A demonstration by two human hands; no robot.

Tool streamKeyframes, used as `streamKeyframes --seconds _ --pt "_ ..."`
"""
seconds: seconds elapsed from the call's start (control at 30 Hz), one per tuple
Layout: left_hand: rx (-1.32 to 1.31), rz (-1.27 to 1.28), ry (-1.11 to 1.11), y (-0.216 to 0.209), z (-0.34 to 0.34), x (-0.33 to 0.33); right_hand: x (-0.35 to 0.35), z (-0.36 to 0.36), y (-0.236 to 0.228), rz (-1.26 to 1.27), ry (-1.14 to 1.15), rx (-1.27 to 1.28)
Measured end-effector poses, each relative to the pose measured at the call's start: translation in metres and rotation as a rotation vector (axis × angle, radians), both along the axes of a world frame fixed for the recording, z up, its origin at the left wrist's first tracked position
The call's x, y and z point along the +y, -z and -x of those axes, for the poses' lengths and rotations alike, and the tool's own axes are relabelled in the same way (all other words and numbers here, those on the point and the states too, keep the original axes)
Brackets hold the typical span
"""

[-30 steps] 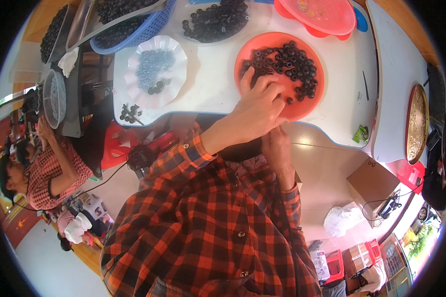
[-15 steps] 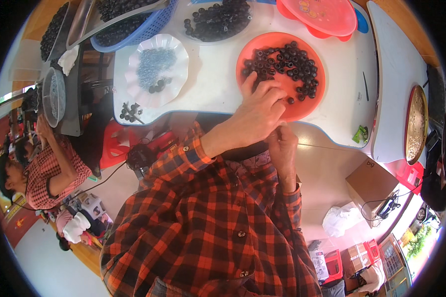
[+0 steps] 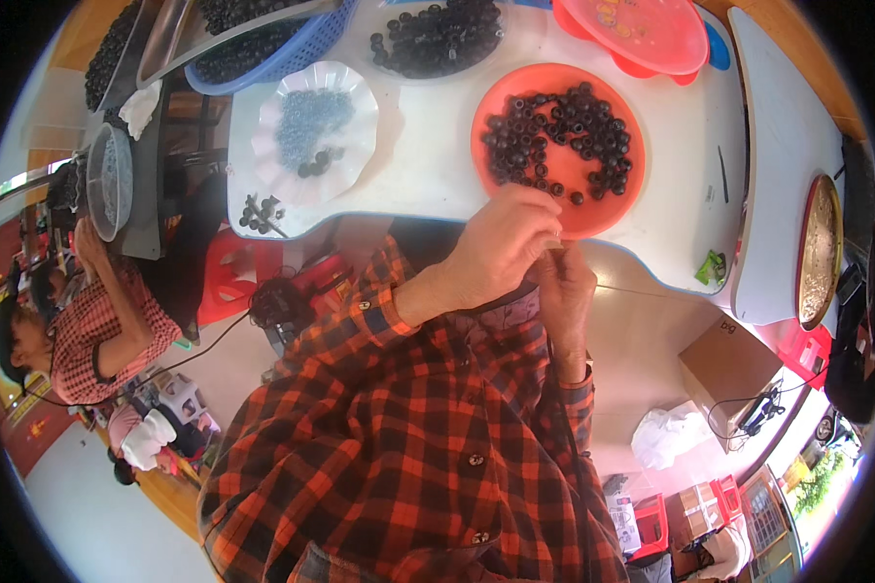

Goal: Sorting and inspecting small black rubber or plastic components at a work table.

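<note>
Just below the near rim of an orange-red plate (image 3: 488, 92), my two hands meet, fingertips together. My left hand (image 3: 501, 243) is closed in a pinch; whatever is between its fingers is too small or hidden to name. My right hand (image 3: 566, 287) is also closed, its fingertips against the left ones. A thin dark cord (image 3: 566, 428) hangs from my right hand past the wrist and down over the checked shirt. Many round black beads (image 3: 603, 136) with holes lie in the plate, mostly along its far and right sides.
A white scalloped plate (image 3: 267, 146) holds small clear beads and a few black ones. Behind are a clear dish (image 3: 379, 58) of black beads, a blue basket (image 3: 306, 49) and a pink lid (image 3: 642, 34). A green wrapper (image 3: 710, 267) lies right. Another person (image 3: 97, 330) sits left.
My left hand has drawn back from the beads in the plate to my right hand, and its fingers have closed. The dark cord now shows below my right hand.
</note>
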State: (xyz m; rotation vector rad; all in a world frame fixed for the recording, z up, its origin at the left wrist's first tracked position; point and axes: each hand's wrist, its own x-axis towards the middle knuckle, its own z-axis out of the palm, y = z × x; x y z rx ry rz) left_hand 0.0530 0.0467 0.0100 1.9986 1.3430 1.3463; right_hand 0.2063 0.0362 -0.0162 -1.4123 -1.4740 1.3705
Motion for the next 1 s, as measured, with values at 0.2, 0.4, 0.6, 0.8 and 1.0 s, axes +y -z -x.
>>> streamKeyframes --seconds 0.2,0.4,0.6,0.8,1.0 --pt "-1.494 0.838 0.16 -0.001 0.013 -0.005 -0.002 -0.008 0.001 0.032 -0.028 -0.028" --pt "-1.624 0.927 0.164 -0.005 0.015 -0.008 -0.006 -0.006 -0.006 0.032 0.015 0.03" --pt "-1.538 0.928 0.154 -0.003 0.013 -0.012 -0.011 -0.005 -0.014 -0.048 0.059 0.095" --pt "-1.161 0.856 0.106 0.001 0.0 -0.026 -0.012 -0.002 -0.027 -0.09 0.122 0.283" --pt "-1.09 0.868 0.113 -0.003 -0.001 -0.025 -0.013 -0.008 -0.019 -0.135 0.066 0.277"
